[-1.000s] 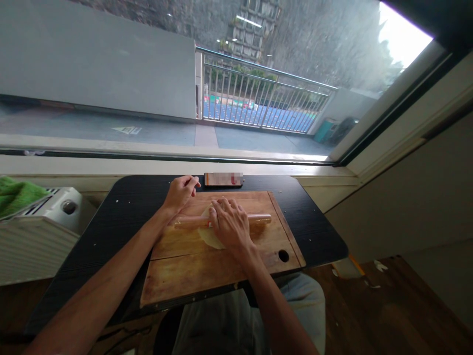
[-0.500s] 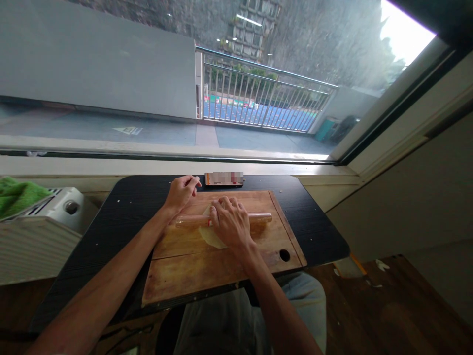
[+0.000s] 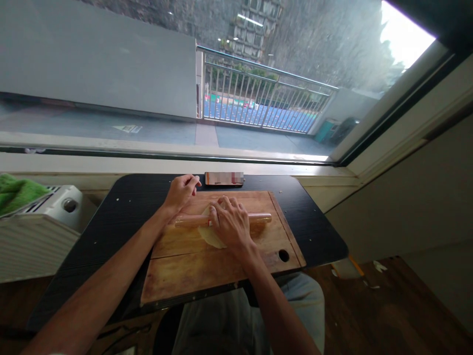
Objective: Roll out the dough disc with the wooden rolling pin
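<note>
A pale wooden rolling pin [image 3: 260,217] lies crosswise on the wooden cutting board [image 3: 185,276]. My right hand [image 3: 231,222] rests over its middle, palm down, with the fingers bent across it. Beneath the pin and this hand is a thin, flat sheet of pale dough [image 3: 211,237]; the hand hides part of it. My left hand [image 3: 183,190] is by the board's far left corner, its fingers curled in, and no object shows in it. It is apart from the pin and the dough.
A phone [image 3: 223,178] stands at the far edge of the black table [image 3: 318,236], below the window. To the left, a green towel [image 3: 22,195] lies on a white heater-like unit [image 3: 44,236]. The board has a round hole [image 3: 284,255] near its right corner.
Almost nothing differs. The whole view has shifted slightly; both hands, the rolling pin and the dough keep their places on the board.
</note>
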Available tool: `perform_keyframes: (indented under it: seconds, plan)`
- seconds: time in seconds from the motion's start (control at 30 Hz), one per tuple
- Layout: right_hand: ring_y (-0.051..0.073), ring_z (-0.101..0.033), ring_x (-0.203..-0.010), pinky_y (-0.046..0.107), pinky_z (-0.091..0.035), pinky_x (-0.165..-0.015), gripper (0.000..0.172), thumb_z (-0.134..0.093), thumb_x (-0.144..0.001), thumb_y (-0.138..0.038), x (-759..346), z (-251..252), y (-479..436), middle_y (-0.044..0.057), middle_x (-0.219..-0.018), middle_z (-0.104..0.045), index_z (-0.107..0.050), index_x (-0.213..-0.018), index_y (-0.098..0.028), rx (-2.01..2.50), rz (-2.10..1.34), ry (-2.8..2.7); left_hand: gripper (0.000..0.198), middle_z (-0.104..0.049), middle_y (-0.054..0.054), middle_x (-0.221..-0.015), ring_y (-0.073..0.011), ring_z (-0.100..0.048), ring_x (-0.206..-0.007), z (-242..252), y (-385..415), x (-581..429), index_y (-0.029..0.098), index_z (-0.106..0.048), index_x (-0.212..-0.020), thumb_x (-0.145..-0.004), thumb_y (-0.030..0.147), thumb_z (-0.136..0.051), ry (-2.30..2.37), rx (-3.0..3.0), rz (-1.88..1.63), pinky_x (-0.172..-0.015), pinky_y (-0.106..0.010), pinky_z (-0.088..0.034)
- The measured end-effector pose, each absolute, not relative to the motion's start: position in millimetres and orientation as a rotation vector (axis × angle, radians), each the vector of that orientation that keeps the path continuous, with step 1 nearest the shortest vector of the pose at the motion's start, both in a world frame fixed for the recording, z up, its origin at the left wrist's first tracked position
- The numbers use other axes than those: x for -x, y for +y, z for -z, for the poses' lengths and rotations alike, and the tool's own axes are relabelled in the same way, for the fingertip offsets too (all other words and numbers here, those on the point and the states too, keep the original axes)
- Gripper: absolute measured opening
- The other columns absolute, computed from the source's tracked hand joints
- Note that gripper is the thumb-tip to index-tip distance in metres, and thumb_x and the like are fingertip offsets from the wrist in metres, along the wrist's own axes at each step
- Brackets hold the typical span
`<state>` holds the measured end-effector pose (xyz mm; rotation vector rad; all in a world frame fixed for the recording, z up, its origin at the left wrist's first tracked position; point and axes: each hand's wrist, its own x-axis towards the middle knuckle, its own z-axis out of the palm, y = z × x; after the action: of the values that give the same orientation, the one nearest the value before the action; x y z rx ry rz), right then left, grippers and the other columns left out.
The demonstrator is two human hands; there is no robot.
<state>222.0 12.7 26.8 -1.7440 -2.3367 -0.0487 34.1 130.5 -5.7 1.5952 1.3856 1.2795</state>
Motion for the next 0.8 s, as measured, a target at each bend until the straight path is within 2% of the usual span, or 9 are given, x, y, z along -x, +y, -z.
perform_keyframes:
  seconds: [0.1,0.37,0.47,0.57,0.73,0.8]
  plan:
    - [0.026,-0.062,-0.119,0.041,-0.05,-0.102,0.041,-0.036,-0.122,-0.041,-222.0,-27.2,13.2,0.006,-0.132,-0.073,-0.076,-0.127,-0.029,1.751,0.051,-2.347,0.039,-0.061,0.0,-0.054,-0.0153,-0.052,-0.051,4.9,130.3,-34.1,0.021,-0.072,-0.073,-0.093,0.052,-0.06,1.379,-1.593,-1.27,-0.057,-0.03,-0.039]
    - [0.026,-0.063,-0.118,0.041,-0.051,-0.101,0.04,-0.038,-0.122,-0.041,-221.7,-26.6,12.4,0.007,-0.131,-0.074,-0.076,-0.123,-0.028,1.73,0.062,-2.345,0.038,-0.061,0.0,-0.054,-0.0147,-0.053,-0.052,4.5,130.8,-33.2,0.02,-0.072,-0.073,-0.094,0.049,-0.06,1.39,-1.601,-1.269,-0.057,-0.029,-0.039]
    - [0.026,-0.062,-0.124,0.042,-0.051,-0.105,0.043,-0.036,-0.122,-0.043,-222.2,-23.8,11.0,0.007,-0.139,-0.073,-0.075,-0.135,-0.03,1.716,0.054,-2.322,0.039,-0.061,0.0,-0.055,-0.0144,-0.052,-0.051,5.2,131.6,-32.8,0.02,-0.073,-0.073,-0.094,0.05,-0.06,1.39,-1.611,-1.262,-0.056,-0.029,-0.038]
    - [0.027,-0.06,-0.131,0.043,-0.049,-0.109,0.045,-0.036,-0.122,-0.045,-223.0,-21.2,10.4,0.007,-0.15,-0.068,-0.067,-0.152,-0.033,1.704,0.061,-2.295,0.039,-0.061,0.0,-0.054,-0.0149,-0.053,-0.051,5.6,131.9,-32.9,0.021,-0.073,-0.072,-0.093,0.05,-0.06,1.396,-1.618,-1.267,-0.057,-0.029,-0.039]
    - [0.026,-0.06,-0.126,0.041,-0.048,-0.108,0.041,-0.037,-0.122,-0.044,-223.2,-21.4,10.3,0.006,-0.137,-0.071,-0.075,-0.129,-0.032,1.717,0.062,-2.335,0.04,-0.061,0.0,-0.054,-0.0156,-0.054,-0.052,6.6,131.5,-33.0,0.021,-0.073,-0.073,-0.093,0.052,-0.06,1.393,-1.612,-1.269,-0.06,-0.03,-0.041]
    - [0.026,-0.059,-0.126,0.041,-0.047,-0.108,0.036,-0.04,-0.121,-0.044,-222.5,-21.8,10.3,0.006,-0.136,-0.07,-0.074,-0.128,-0.032,1.738,0.068,-2.33,0.041,-0.061,0.0,-0.054,-0.0155,-0.053,-0.051,7.0,131.3,-32.8,0.021,-0.073,-0.073,-0.093,0.054,-0.06,1.395,-1.614,-1.26,-0.058,-0.031,-0.039]
